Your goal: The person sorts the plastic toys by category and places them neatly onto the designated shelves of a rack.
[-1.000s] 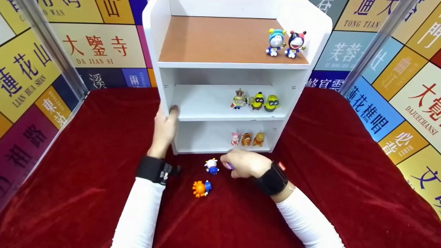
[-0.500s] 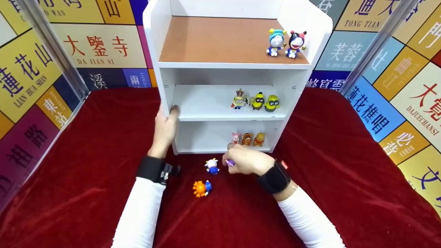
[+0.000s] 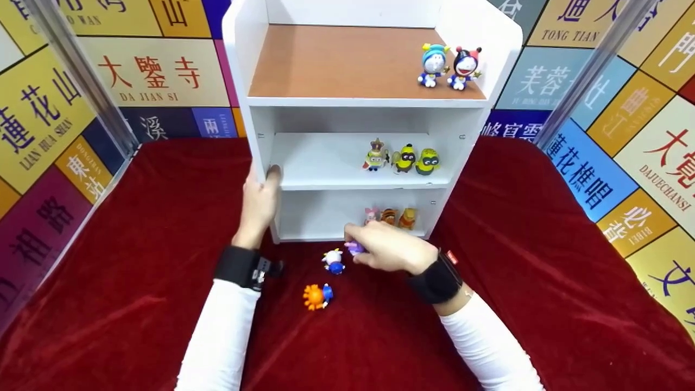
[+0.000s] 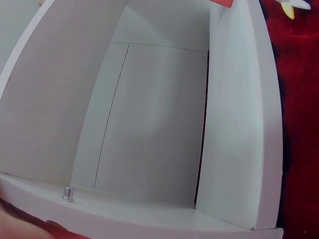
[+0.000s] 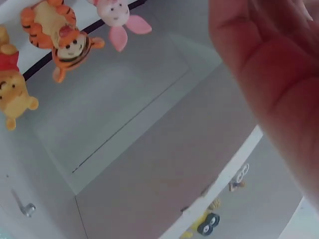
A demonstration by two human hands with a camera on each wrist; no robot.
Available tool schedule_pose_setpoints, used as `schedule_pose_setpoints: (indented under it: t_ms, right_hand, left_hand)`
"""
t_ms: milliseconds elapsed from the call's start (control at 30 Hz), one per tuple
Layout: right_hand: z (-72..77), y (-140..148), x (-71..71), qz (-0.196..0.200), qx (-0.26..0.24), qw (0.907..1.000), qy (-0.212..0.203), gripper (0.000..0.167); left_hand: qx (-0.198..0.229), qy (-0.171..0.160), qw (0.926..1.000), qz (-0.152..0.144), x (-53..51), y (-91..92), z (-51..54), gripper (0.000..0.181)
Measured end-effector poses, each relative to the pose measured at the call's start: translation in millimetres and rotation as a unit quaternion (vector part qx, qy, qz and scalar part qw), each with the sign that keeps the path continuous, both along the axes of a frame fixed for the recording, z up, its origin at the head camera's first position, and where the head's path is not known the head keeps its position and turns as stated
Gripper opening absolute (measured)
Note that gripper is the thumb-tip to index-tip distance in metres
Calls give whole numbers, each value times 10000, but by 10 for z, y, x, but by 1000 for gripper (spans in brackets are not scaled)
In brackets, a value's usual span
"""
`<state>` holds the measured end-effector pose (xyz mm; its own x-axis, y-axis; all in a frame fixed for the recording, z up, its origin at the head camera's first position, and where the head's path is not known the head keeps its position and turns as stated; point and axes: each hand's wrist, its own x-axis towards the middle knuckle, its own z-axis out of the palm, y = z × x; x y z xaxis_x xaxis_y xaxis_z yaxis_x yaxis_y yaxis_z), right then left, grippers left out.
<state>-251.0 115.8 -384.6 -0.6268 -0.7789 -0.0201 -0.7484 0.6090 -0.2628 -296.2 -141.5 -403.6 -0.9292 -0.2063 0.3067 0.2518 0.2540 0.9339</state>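
Note:
My left hand [image 3: 259,203] grips the left side panel of the white shelf unit [image 3: 365,103], its thumb on the front edge. With my right hand [image 3: 388,247] I pinch a small purple figurine [image 3: 354,248] just in front of the bottom shelf. The fingers cover much of that figurine. A white-and-blue figurine [image 3: 333,262] lies on the red cloth left of it, and an orange-and-blue figurine [image 3: 317,297] lies nearer to me. Behind my right hand, a pink piglet figurine [image 5: 117,12], a tiger figurine [image 5: 65,40] and a yellow bear figurine [image 5: 15,92] stand on the bottom shelf.
Three yellow minion figurines [image 3: 404,158] line the middle shelf's right half. On the brown top shelf [image 3: 336,62], two figurines in coloured hats [image 3: 433,65] stand at the right. Red cloth [image 3: 163,260] surrounds the unit, and printed panels [image 3: 157,70] rise behind.
My right hand has moved up and slightly left toward the bottom shelf, and more of the purple figurine shows. The left hand stays on the side panel.

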Motion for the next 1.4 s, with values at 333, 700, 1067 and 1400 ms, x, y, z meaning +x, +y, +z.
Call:
schedule_pose_setpoints:
  t_ms: [333,700,1067,1400]
  right_hand:
    - [358,154,121,102,-1356,9870,853,21]
    - [1036,218,75,250,-2778,9353,2178,20]
    - [1753,253,-101,-789,-3065,9055,2826,32]
    - [1869,221,-276,-1188,-2925,8961,3121,32]
  left_hand:
    - [24,-14,10000,-17,-12,2,0,63]
    - [91,35,9999,80,-7,-20,12,62]
    - [88,-36,9999,57,7,-5,12,61]
    - [56,-49,10000,-1,10,-3,8,61]
